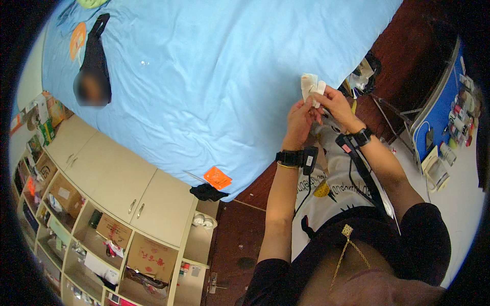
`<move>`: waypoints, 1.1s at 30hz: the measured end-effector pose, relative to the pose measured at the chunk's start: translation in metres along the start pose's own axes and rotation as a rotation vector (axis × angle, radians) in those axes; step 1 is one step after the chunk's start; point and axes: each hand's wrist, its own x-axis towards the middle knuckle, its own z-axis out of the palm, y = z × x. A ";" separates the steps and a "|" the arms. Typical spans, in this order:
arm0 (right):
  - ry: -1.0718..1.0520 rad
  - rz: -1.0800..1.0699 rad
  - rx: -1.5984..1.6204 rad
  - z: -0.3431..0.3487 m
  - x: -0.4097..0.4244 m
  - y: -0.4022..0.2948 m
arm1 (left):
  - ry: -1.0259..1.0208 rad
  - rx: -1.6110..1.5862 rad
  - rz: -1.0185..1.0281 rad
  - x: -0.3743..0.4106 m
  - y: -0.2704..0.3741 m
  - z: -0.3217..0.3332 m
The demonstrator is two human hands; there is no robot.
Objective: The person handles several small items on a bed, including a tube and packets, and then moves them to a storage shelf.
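Note:
Both hands are raised in front of my lap, near the edge of a bed with a light blue sheet (pixel 214 88). Between them is a small white folded piece (pixel 309 85), either paper or cloth; which one I cannot tell. My left hand (pixel 298 123) pinches it from below with thumb and fingertips. From the right side, my right hand (pixel 338 105) grips its lower and right-hand part. Each wrist wears a black strap with a small cabled box. White printed fabric (pixel 323 172) covers my lap under the forearms.
An orange packet (pixel 217 178) and crumpled black cloth (pixel 208 192) lie at the bed's near corner. Farther off rest a black item (pixel 95 53), partly blurred, and an orange disc (pixel 78 40). Cream cabinets (pixel 111 164) line the left. A blue table (pixel 425 130) with bottles stands right, beyond a black-lined bin (pixel 370 72).

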 end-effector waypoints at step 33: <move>0.167 -0.435 -0.768 0.028 0.002 -0.014 | 0.413 0.517 0.397 0.003 0.016 -0.010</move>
